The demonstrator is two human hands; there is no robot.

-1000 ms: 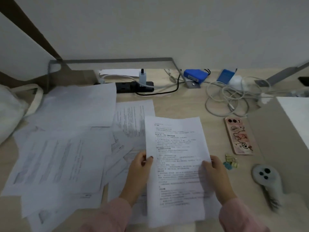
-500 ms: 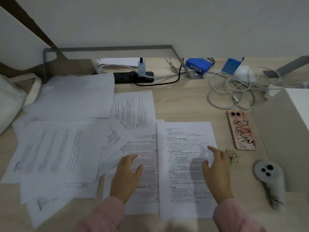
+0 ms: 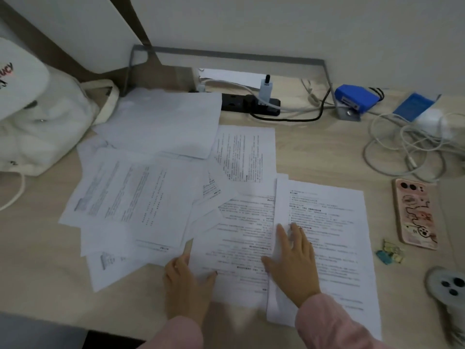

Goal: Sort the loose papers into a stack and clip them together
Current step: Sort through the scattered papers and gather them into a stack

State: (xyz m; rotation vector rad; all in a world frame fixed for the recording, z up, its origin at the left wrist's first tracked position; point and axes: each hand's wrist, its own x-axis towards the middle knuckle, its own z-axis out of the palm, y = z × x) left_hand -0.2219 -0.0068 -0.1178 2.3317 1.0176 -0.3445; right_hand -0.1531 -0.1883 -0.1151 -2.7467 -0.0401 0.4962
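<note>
seemingly papers (image 3: 239,235) under left hand (image 3: 187,283) and right hand (image 3: 294,268).

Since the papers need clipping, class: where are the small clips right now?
In the head view, the clips lie right of the printed sheet, just below the pink phone and above-left of the white controller.
</note>
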